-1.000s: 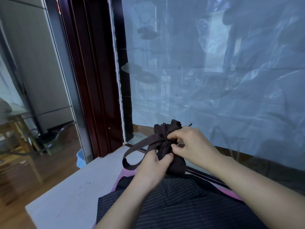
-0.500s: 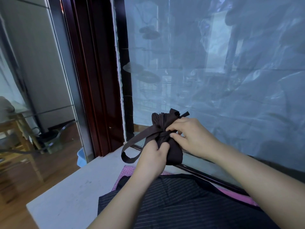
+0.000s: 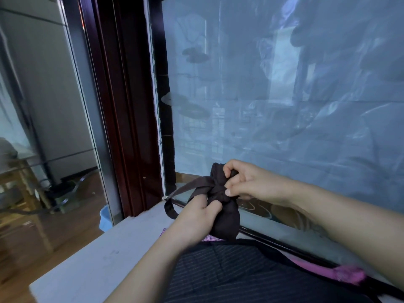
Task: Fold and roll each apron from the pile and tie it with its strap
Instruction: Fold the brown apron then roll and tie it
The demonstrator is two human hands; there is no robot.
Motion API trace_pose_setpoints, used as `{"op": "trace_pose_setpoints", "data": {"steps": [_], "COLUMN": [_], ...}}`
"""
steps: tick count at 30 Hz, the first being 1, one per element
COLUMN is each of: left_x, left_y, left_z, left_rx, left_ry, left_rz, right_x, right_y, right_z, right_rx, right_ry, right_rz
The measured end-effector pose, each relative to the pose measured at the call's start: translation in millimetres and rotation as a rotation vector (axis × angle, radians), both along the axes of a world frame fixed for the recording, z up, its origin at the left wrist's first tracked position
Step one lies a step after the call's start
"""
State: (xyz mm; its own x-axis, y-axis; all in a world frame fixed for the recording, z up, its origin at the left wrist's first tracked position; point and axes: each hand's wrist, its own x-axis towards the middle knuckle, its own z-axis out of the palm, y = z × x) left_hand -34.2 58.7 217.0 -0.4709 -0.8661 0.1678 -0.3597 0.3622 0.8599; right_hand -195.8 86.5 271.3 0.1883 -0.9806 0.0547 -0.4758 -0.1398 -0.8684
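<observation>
Head view: both forearms run off the bottom and right edges, so only the hands and wrists show whole. The rolled apron (image 3: 226,217), a dark brown bundle, is held upright in the air over the far side of the table (image 3: 98,265), close to the window (image 3: 284,106). Its left side is hidden behind the left hand (image 3: 194,217), whose fingers curl round the roll. Its top is partly covered by the right hand (image 3: 247,182), whose thumb and fingers pinch the strap (image 3: 190,186) at the knot. A loop of strap hangs out to the left, and its lower end disappears behind the left hand.

Under the forearms lies a pile (image 3: 229,274) topped by a dark pinstriped apron, cut off at the bottom edge. How many aprons it holds cannot be told. A pink cloth (image 3: 347,274) sticks out on the right, blurred.

A pale blue tub (image 3: 104,217) stands on the floor beside the table, partly hidden by the table. Its contents cannot be seen.
</observation>
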Motion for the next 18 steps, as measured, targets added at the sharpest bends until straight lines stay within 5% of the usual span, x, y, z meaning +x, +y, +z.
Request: {"op": "trace_pose_setpoints", "data": {"steps": [10,18], "left_x": [3.2,-14.5], "left_y": [-2.5,1.0], "left_z": [-15.7,-9.2], "left_rx": [-0.056,0.052], "left_ry": [0.095,0.304], "left_rz": [-0.122,0.103], "right_x": [-6.9,4.7], "right_y": [3.8,10.1], "right_z": [-5.1,-5.9], "right_rx": [0.082,-0.039], "right_ry": [-0.142,0.021], "right_rz": [-0.017,0.007]}}
